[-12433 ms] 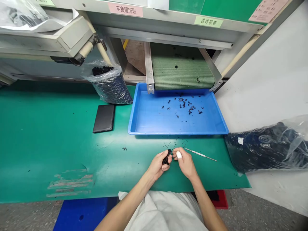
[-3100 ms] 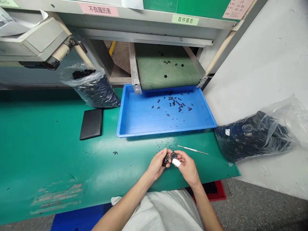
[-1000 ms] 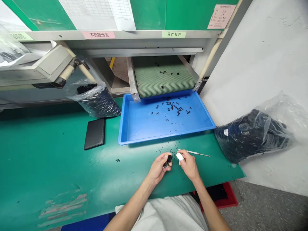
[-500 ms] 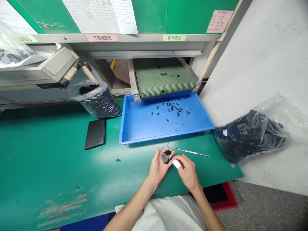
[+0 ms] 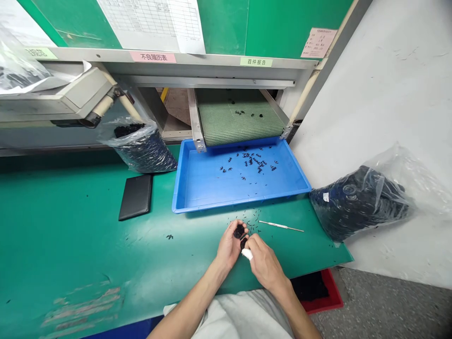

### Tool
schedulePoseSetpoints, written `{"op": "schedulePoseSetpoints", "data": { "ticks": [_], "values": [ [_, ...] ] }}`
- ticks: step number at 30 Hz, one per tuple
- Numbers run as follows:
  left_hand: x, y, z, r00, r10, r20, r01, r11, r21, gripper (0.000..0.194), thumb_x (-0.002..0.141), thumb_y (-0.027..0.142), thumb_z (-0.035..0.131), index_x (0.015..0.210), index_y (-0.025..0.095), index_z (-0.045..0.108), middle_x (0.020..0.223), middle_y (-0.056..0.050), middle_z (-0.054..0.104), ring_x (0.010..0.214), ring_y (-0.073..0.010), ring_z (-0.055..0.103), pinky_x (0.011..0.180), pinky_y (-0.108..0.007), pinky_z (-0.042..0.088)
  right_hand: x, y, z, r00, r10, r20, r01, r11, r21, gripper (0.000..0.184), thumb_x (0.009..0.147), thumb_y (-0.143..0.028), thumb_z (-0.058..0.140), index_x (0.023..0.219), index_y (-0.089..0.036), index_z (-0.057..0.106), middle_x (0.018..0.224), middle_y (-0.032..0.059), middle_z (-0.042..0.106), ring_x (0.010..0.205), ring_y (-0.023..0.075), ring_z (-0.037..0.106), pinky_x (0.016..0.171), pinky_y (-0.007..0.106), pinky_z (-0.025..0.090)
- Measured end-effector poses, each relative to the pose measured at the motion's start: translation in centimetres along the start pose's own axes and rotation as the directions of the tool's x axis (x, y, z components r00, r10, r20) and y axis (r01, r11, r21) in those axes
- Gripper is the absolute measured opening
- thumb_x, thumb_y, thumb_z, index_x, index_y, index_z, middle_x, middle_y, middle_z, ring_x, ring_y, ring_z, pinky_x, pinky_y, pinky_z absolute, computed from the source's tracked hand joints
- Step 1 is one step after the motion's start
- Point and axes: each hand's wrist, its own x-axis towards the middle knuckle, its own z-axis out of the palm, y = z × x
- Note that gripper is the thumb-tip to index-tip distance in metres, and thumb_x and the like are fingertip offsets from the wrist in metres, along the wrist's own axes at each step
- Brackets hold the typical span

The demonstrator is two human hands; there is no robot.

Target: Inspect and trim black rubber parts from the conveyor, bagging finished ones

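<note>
My left hand (image 5: 227, 248) is cupped palm up over the green table, its fingers curled around a small black round part (image 5: 239, 230). Close beside it, my right hand (image 5: 264, 261) pinches a second black round part (image 5: 243, 243) between thumb and fingers. A white cover (image 5: 247, 254) wraps one of the right hand's digits. The two hands nearly touch, and the fingers partly hide both parts. Tiny black slivers (image 5: 253, 217) lie scattered on the table just beyond the fingertips. To the right of them rests a thin metal pick with a white handle (image 5: 281, 226).
A blue tray (image 5: 201, 205) with small black pieces sits under the end of a green conveyor belt (image 5: 240, 129). Bags of black parts stand at left (image 5: 150, 150) and right (image 5: 363, 202). A black wallet-like case (image 5: 136, 197) lies left; a red bin (image 5: 334, 294) is below the table edge.
My right hand has moved left and closed on a black round part beside the left palm. The grey face of a part seen earlier in the left palm no longer shows. The view shifted slightly.
</note>
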Motion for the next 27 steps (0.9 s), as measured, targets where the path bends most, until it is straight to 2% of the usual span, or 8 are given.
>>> {"op": "schedulePoseSetpoints", "data": {
  "ticks": [2, 4, 7, 9, 13, 17, 20, 27],
  "values": [
    [-0.3, -0.2, -0.1, 1.000, 0.013, 0.014, -0.015, 0.986, 0.163, 0.024, 0.075, 0.038, 0.068, 0.080, 0.015, 0.060, 0.077, -0.001, 0.058, 0.065, -0.0096, 0.053, 0.058, -0.021, 0.043, 0.0, 0.2, -0.5, 1.000, -0.001, 0.030, 0.001, 1.000, -0.003, 0.030, 0.073, 0.003, 0.031, 0.083, -0.022, 0.045, 0.088, 0.0031, 0.049, 0.077, 0.0158, 0.048, 0.068, 0.027, 0.039],
    [-0.6, -0.5, -0.2, 0.999, -0.022, 0.038, 0.009, 0.952, 0.307, 0.028, 0.075, 0.042, 0.067, 0.077, 0.015, 0.060, 0.070, 0.001, 0.054, 0.059, -0.0079, 0.048, 0.052, -0.019, 0.038, 0.0, 0.4, -1.0, 0.999, -0.007, 0.049, 0.008, 1.000, -0.026, 0.027, 0.079, 0.000, 0.030, 0.084, -0.022, 0.045, 0.090, 0.0032, 0.048, 0.075, 0.0153, 0.048, 0.066, 0.027, 0.039],
    [-1.0, -0.8, -0.3, 0.996, -0.078, 0.045, 0.048, 0.880, 0.473, 0.036, 0.077, 0.051, 0.061, 0.074, 0.015, 0.057, 0.060, 0.004, 0.044, 0.052, -0.0064, 0.038, 0.042, -0.017, 0.023, 0.2, 0.7, -1.5, 0.997, -0.004, 0.071, 0.008, 0.999, -0.052, 0.023, 0.086, -0.006, 0.030, 0.090, -0.022, 0.046, 0.094, 0.0033, 0.049, 0.071, 0.0142, 0.049, 0.063, 0.027, 0.038],
    [-1.0, -0.8, -0.5, 0.996, -0.081, 0.046, 0.043, 0.836, 0.548, 0.038, 0.078, 0.054, 0.059, 0.075, 0.016, 0.055, 0.059, 0.005, 0.041, 0.050, -0.0059, 0.034, 0.041, -0.018, 0.016, 0.3, 0.9, -1.8, 0.997, 0.008, 0.075, -0.006, 1.000, -0.027, 0.024, 0.087, -0.006, 0.030, 0.093, -0.022, 0.048, 0.095, 0.0031, 0.050, 0.070, 0.0136, 0.050, 0.062, 0.026, 0.038],
    [-0.8, -1.0, -0.8, 0.996, -0.067, 0.061, 0.017, 0.799, 0.602, 0.034, 0.076, 0.050, 0.062, 0.075, 0.018, 0.051, 0.056, 0.007, 0.037, 0.046, -0.0049, 0.029, 0.042, -0.018, 0.014, 0.3, 1.2, -2.1, 0.998, 0.060, 0.007, -0.061, 0.988, 0.145, 0.028, 0.081, -0.002, 0.032, 0.091, -0.022, 0.050, 0.094, 0.0021, 0.052, 0.076, 0.0129, 0.052, 0.070, 0.026, 0.043],
    [-0.7, -1.2, -0.5, 0.996, -0.020, 0.091, -0.043, 0.774, 0.632, 0.033, 0.078, 0.050, 0.060, 0.076, 0.017, 0.053, 0.056, 0.007, 0.038, 0.047, -0.0050, 0.030, 0.044, -0.018, 0.019, 0.4, 1.5, -2.2, 0.981, 0.184, -0.057, -0.161, 0.946, 0.282, 0.016, 0.085, -0.014, 0.043, 0.091, -0.023, 0.055, 0.094, 0.0019, 0.054, 0.075, 0.0125, 0.053, 0.068, 0.026, 0.045],
    [-0.9, -1.2, 0.0, 0.995, 0.010, 0.101, -0.074, 0.753, 0.654, 0.034, 0.078, 0.050, 0.060, 0.076, 0.017, 0.054, 0.058, 0.007, 0.039, 0.048, -0.0051, 0.031, 0.046, -0.018, 0.024, 0.6, 1.8, -2.1, 0.964, 0.261, -0.043, -0.234, 0.918, 0.322, 0.012, 0.084, -0.018, 0.047, 0.088, -0.023, 0.057, 0.090, 0.0009, 0.055, 0.068, 0.0114, 0.052, 0.061, 0.024, 0.045],
    [-0.8, -1.2, -0.2, 0.993, 0.005, 0.114, -0.085, 0.699, 0.710, 0.035, 0.080, 0.052, 0.056, 0.077, 0.018, 0.052, 0.058, 0.007, 0.042, 0.048, -0.0064, 0.036, 0.044, -0.019, 0.026, 0.9, 3.3, -1.4, 0.959, 0.279, 0.048, -0.261, 0.806, 0.531, 0.023, 0.073, -0.014, 0.052, 0.091, -0.022, 0.063, 0.085, -0.0001, 0.060, 0.068, 0.0108, 0.057, 0.059, 0.022, 0.048]
  ]
}}
